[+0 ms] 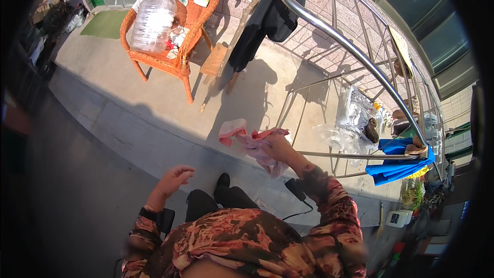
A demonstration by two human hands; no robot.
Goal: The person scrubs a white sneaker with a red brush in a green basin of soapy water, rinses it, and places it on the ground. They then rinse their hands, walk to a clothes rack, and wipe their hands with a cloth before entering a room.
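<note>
Bunched in my right hand (pixel 276 147) is a pink cloth (pixel 254 144) with a pale end hanging out to the left. That hand is held out in front of me, beside the lower rail of a metal drying rack (pixel 351 156). My left hand (pixel 173 180) is raised at the lower left with its fingers loosely apart and nothing in them. A black garment (pixel 266 19) hangs from the upper left end of the rack. Over its lower right corner a blue cloth (pixel 401 162) is draped.
An orange wicker armchair (pixel 154 63) holds a large clear plastic bottle (pixel 154 21). Close by it, a wooden stool (pixel 214 60) stands beside a wooden pole. Clear plastic bags (pixel 349 139) lie behind the rack's bars. A concrete step edge (pixel 127 135) crosses before my feet.
</note>
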